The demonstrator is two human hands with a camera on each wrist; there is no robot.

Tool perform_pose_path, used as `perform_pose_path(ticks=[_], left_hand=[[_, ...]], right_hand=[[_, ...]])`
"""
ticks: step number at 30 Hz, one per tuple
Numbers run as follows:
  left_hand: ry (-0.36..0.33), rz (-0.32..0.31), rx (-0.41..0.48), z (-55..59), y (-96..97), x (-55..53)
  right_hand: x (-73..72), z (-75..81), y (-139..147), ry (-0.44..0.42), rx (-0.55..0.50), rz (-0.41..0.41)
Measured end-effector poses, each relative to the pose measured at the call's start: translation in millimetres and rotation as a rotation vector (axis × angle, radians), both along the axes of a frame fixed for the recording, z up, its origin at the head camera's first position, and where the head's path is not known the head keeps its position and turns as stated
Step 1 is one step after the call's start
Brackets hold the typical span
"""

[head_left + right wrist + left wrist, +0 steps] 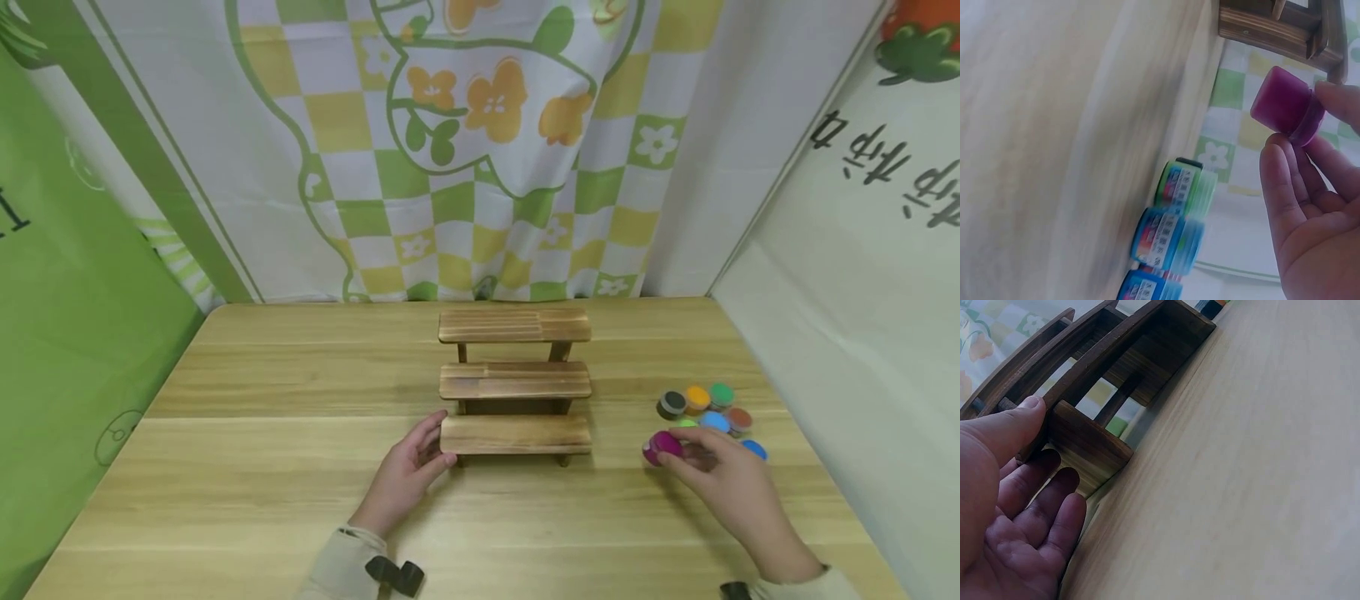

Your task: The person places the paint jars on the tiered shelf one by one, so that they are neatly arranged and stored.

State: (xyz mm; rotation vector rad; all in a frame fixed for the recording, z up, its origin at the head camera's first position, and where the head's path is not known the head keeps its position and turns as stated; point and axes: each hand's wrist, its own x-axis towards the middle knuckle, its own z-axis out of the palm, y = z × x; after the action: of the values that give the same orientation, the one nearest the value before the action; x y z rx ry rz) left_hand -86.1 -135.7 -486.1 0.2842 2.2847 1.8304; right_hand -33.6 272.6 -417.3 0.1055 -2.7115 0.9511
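Observation:
A small three-tier wooden step shelf (516,434) stands on the table. At the left end of its lowest step is my left hand (406,474), thumb at the front corner and index finger at the back one, gripping that end. The left wrist view shows the thumb (1022,422) on the step's edge and the other fingers loosely bent below. My right hand (731,483) pinches a purple paint pot (1285,103) by its lid between thumb and fingers. In the right wrist view the pot hangs tilted, raised off the tabletop.
Several small paint pots cluster at the table's right: black (671,405), orange (697,398), green (722,394), brown (739,419), light green (1185,187) and blue (1166,237). A patterned curtain (495,208) hangs behind the wooden table (262,433), with cloth walls at both sides.

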Motion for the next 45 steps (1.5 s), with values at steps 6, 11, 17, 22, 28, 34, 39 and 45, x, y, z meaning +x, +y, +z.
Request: perform_pose_path(ticks=[6, 11, 17, 22, 28, 34, 39, 45], left_hand=[[-0.004, -0.002, -0.006, -2.7, 0.2, 2.1], [0.01, -0.037, -0.028, -6.1, 3.4, 2.9], [0.013, -0.021, -0.039, -2.8, 3.5, 3.4], [0.019, -0.026, -0.032, -1.2, 2.2, 3.0], [0.019, -0.012, -0.017, -2.4, 0.2, 2.1], [0.028, -0.015, -0.007, -2.9, -1.3, 1.0], [0.02, -0.019, -0.005, -2.0, -2.2, 0.3], [0.007, -0.014, -0.002, 1.2, -2.1, 1.1]], right_hand=[[-1.6, 5.0, -6.5, 0.027, -0.004, 0.012], [-0.3, 6.8, -6.0, 0.048, -0.008, 0.009], [-3.8, 9.0, -10.1, 0.06, -0.02, 0.019], [-8.1, 11.1, -16.9, 0.068, -0.022, 0.034], [-13.7, 14.3, -25.7, 0.103, -0.013, 0.046], [-20.5, 19.0, -33.8, 0.128, -0.021, 0.079], [-25.6, 23.0, -39.3, 0.134, -0.007, 0.083], [-31.0, 27.4, -44.5, 0.141, 0.014, 0.086]])
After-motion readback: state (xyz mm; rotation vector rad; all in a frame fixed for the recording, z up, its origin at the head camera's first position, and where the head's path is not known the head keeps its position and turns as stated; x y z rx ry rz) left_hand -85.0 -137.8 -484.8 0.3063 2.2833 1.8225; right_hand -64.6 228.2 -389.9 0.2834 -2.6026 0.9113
